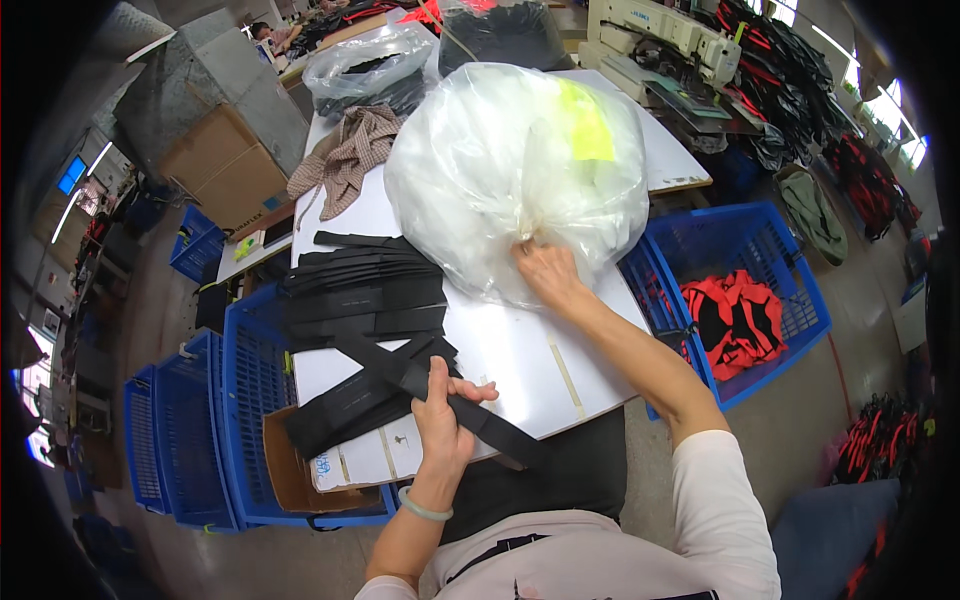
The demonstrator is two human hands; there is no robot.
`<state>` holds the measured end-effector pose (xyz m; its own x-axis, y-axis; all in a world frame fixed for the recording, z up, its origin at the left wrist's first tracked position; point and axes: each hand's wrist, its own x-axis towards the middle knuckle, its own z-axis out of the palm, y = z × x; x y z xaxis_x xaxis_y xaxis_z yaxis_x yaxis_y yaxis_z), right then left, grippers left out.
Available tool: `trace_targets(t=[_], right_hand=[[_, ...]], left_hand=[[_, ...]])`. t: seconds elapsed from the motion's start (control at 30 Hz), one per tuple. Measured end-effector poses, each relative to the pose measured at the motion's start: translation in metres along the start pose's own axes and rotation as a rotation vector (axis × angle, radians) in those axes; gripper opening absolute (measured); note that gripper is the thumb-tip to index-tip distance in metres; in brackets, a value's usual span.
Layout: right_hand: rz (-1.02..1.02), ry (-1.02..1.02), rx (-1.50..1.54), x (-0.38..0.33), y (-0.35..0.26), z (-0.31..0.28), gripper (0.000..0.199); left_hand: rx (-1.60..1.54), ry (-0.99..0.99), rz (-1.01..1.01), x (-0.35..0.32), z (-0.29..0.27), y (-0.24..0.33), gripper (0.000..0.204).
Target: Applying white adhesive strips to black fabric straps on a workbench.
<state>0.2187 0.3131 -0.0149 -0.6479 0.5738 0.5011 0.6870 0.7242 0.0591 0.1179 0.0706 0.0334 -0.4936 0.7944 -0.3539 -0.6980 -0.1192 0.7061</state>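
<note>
A large clear plastic bag (455, 190) stuffed with white material, with a bright yellow-green patch at its upper right, stands on the white table. My right hand (552, 275) is closed at the gathered neck of this bag, its fingertips partly hidden in the folds. Nearer to me, my left hand (445, 415) holds a wide black strap (505, 437), which runs slantwise past its thumb and fingers. Just left of that hand, more black straps (345, 405) lie crossed. A layered row of flat black strips (360, 285) is spread beyond them.
Blue crates stand on the left (245, 360) and on the right (790, 260), the right one holding red-and-black pieces (735, 320). A checked cloth (350, 165) and a bag of black items (370, 75) lie farther back. A sewing machine (670, 40) stands at the back right.
</note>
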Motion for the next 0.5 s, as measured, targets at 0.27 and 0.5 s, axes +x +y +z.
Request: trace_targets(t=[0.27, 0.5], right_hand=[[-0.094, 0.31, 0.252, -0.027, 0.001, -0.026, 0.023], [-0.048, 0.165, 0.132, -0.013, 0.001, -0.009, 0.03]], left_hand=[[-0.019, 0.07, -0.025, 0.006, -0.013, 0.0, 0.037], [-0.045, -0.02, -0.051, 0.007, 0.001, -0.012, 0.033]])
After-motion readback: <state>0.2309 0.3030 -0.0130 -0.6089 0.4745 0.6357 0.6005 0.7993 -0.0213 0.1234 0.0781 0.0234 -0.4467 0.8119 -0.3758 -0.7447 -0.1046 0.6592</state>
